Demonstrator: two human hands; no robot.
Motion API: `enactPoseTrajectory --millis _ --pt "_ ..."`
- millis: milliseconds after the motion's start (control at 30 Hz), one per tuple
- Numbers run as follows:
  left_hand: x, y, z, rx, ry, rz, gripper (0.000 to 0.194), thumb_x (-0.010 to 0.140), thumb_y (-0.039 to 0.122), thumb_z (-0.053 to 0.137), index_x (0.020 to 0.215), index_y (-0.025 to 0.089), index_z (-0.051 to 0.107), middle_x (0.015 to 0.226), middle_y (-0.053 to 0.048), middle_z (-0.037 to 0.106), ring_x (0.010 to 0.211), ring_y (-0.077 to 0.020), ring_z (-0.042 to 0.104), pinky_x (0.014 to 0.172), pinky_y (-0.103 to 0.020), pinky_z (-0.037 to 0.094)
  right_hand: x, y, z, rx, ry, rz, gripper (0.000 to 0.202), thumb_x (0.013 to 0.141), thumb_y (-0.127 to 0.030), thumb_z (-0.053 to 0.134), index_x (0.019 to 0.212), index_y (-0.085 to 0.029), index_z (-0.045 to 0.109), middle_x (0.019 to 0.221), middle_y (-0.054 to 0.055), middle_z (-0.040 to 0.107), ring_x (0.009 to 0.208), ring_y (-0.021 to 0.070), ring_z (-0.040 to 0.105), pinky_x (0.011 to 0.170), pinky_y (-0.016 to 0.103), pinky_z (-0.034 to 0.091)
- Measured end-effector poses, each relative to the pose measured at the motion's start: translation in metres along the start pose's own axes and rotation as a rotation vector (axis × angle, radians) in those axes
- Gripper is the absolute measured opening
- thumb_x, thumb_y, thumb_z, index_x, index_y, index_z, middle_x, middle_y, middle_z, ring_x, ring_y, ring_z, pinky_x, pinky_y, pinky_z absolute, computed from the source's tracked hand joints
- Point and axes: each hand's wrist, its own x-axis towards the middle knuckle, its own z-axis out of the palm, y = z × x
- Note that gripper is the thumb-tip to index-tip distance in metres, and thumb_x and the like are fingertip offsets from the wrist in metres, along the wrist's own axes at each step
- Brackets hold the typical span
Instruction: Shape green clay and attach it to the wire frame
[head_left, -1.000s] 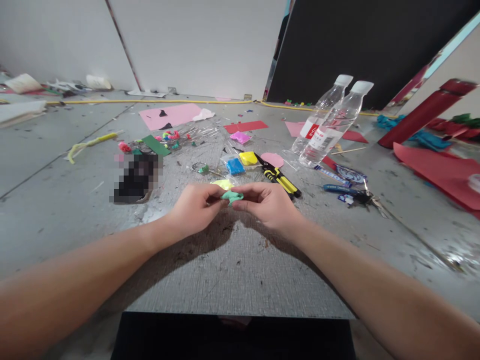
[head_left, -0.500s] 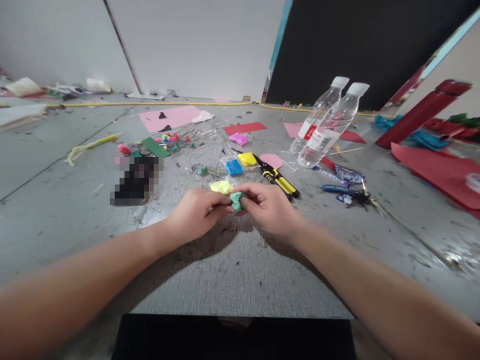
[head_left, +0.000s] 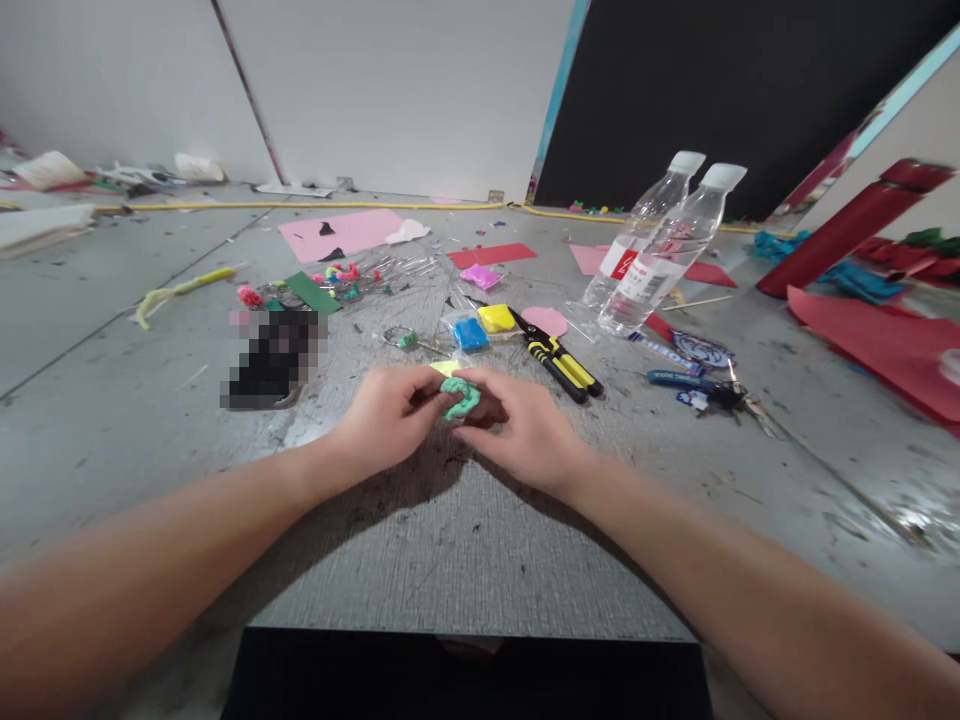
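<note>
A lump of green clay (head_left: 459, 398) is between my two hands, above the grey table (head_left: 450, 560). My left hand (head_left: 390, 412) pinches it from the left with thumb and fingers. My right hand (head_left: 521, 420) curves around its right side, the fingertips at its upper edge and the thumb apart below. Just behind the hands lies pale yellow clay (head_left: 447, 367), partly hidden. Farther back are a blue clay packet (head_left: 470, 334) and a yellow clay packet (head_left: 496, 318), with black-and-yellow cutters (head_left: 559, 357) to their right.
Two clear bottles (head_left: 651, 265) stand at the back right, near a tilted red flask (head_left: 847, 230). Blue-handled pliers (head_left: 686, 380) lie at the right. A blurred dark object (head_left: 274, 360), green paper (head_left: 311, 293) and pink paper (head_left: 341, 234) are at the left.
The green clay has shifted slightly left and shows a rounder, curled shape. My right thumb has moved off it and the right hand has opened. More of the pale yellow clay is covered.
</note>
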Motion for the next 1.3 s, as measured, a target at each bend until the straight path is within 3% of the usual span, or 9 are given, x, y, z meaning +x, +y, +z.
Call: enactPoseTrajectory --millis 100,267,367,467,633,867,1067,1167,1300 --pt "0.001 0.003 0.0 -0.081 -0.068 -0.049 0.029 0.095 0.027 0.055 0.069 0.017 0.065 0.056 0.001 0.061 0.051 -0.0116 0.051 0.05 -0.024 0.034 0.003 0.002 -0.004 -0.161 0.045 -0.035 0.034 0.082 -0.019 0.076 0.115 -0.018 0.07 0.097 0.005 0.076 0.081 0.0189 0.07 0.078 0.033 0.054" --pt "0.002 0.005 -0.001 -0.216 -0.223 -0.015 0.022 0.089 0.016 0.049 0.079 0.018 0.069 0.068 0.0 0.072 0.063 -0.0142 0.065 0.061 -0.025 0.046 0.005 0.008 -0.011 -0.184 0.014 -0.13 0.016 0.09 -0.032 0.075 0.096 -0.017 0.074 0.092 0.005 0.074 0.082 0.0182 0.066 0.074 0.029 0.049" --pt "0.002 0.006 -0.002 -0.239 -0.273 0.003 0.023 0.09 0.018 0.048 0.083 0.018 0.07 0.077 -0.001 0.075 0.071 -0.0158 0.068 0.067 -0.026 0.049 0.005 0.007 -0.013 -0.251 0.06 -0.143 0.026 0.096 -0.036 0.067 0.078 -0.017 0.068 0.074 0.001 0.067 0.071 0.0159 0.06 0.066 0.028 0.042" --pt "0.001 0.009 -0.002 -0.222 -0.289 -0.004 0.024 0.093 0.03 0.05 0.088 0.016 0.069 0.071 -0.001 0.068 0.063 -0.0144 0.059 0.059 -0.025 0.044 0.004 0.004 -0.015 -0.254 0.059 -0.118 0.031 0.098 -0.031 0.061 0.07 -0.018 0.061 0.065 -0.001 0.061 0.063 0.0142 0.055 0.061 0.028 0.038" --pt "0.0 0.008 0.005 -0.183 -0.207 -0.135 0.043 0.096 0.047 0.05 0.075 0.015 0.069 0.062 -0.001 0.06 0.057 -0.0131 0.05 0.054 -0.025 0.036 0.003 0.001 -0.013 -0.308 -0.036 -0.084 0.017 0.09 -0.013 0.052 0.077 -0.018 0.061 0.072 0.003 0.068 0.069 0.0166 0.061 0.066 0.029 0.04" --pt "0.004 -0.001 0.005 -0.408 -0.126 -0.321 0.032 0.09 0.046 0.064 0.088 0.016 0.075 0.078 -0.004 0.077 0.068 -0.016 0.066 0.062 -0.026 0.049 0.0 -0.008 -0.009 -0.219 -0.121 -0.049 0.013 0.089 -0.015 0.05 0.091 -0.017 0.063 0.078 0.003 0.067 0.07 0.0167 0.059 0.068 0.029 0.043" --pt "0.006 -0.009 0.004 -0.385 -0.053 -0.263 0.025 0.088 0.039 0.066 0.086 0.017 0.076 0.08 -0.004 0.077 0.068 -0.015 0.065 0.065 -0.026 0.048 0.0 -0.005 -0.009 -0.055 -0.172 0.004 0.013 0.093 -0.019 0.054 0.098 -0.018 0.066 0.085 0.003 0.072 0.077 0.0178 0.064 0.072 0.03 0.049" --pt "0.005 -0.008 0.004 -0.353 -0.064 -0.206 0.022 0.089 0.033 0.063 0.081 0.016 0.075 0.074 -0.003 0.074 0.065 -0.0145 0.062 0.061 -0.025 0.046 0.003 0.002 -0.008 0.017 -0.085 0.073 0.013 0.092 -0.027 0.062 0.098 -0.017 0.069 0.082 0.005 0.073 0.073 0.0187 0.067 0.07 0.032 0.051" --pt "0.003 -0.003 0.003 -0.263 -0.127 -0.041 0.019 0.088 0.023 0.058 0.081 0.016 0.074 0.073 -0.002 0.072 0.069 -0.0154 0.064 0.064 -0.026 0.047 0.005 0.005 -0.007 0.061 0.027 0.097 0.032 0.08 -0.032 0.079 0.106 -0.016 0.07 0.088 0.005 0.076 0.07 0.0174 0.066 0.066 0.03 0.05"
